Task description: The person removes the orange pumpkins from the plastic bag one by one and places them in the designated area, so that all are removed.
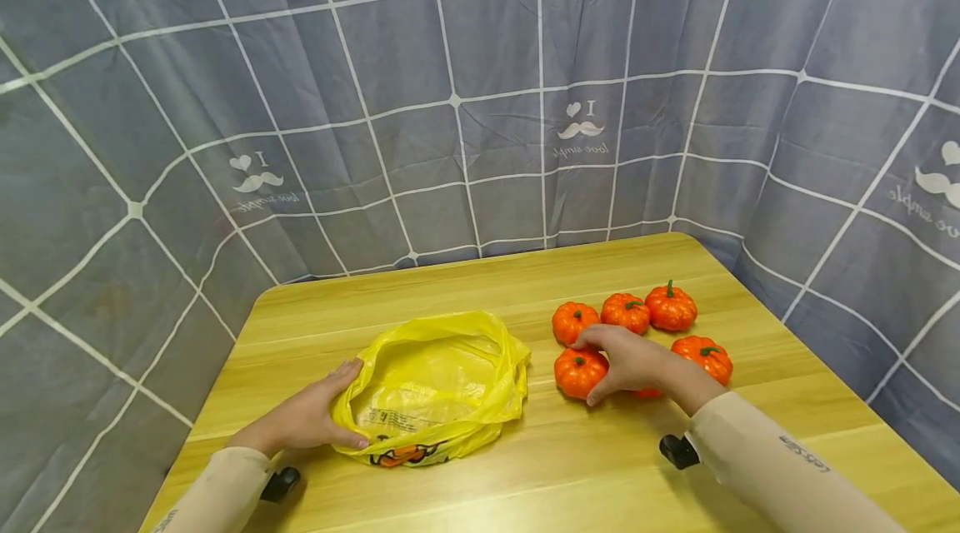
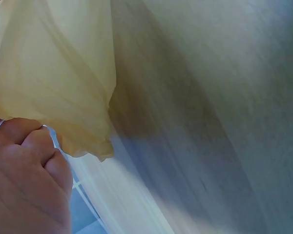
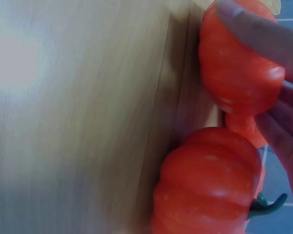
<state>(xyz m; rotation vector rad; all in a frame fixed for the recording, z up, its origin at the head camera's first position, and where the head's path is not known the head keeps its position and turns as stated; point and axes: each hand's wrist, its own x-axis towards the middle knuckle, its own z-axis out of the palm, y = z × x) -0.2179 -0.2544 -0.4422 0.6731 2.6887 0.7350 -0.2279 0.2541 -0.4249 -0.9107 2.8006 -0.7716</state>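
Observation:
A yellow plastic bag (image 1: 431, 387) lies with its mouth spread wide, print showing on its front. My left hand (image 1: 318, 412) grips the bag's left side, thumb at the front of the rim and fingers toward the back. In the left wrist view the bag's thin film (image 2: 53, 73) hangs by the curled fingers. With my right hand (image 1: 626, 358) I hold a small orange pumpkin (image 1: 577, 373), thumb on the near side and fingers across the far side. In the right wrist view another pumpkin (image 3: 205, 180) with a green stem sits beside the held one.
Along the back stand a left pumpkin (image 1: 574, 321), a middle one (image 1: 626, 312) and a right one (image 1: 671, 307). One more pumpkin (image 1: 703, 358) lies right of my wrist; another is mostly hidden under it. A grey checked curtain (image 1: 495, 141) surrounds the wooden table (image 1: 540, 483).

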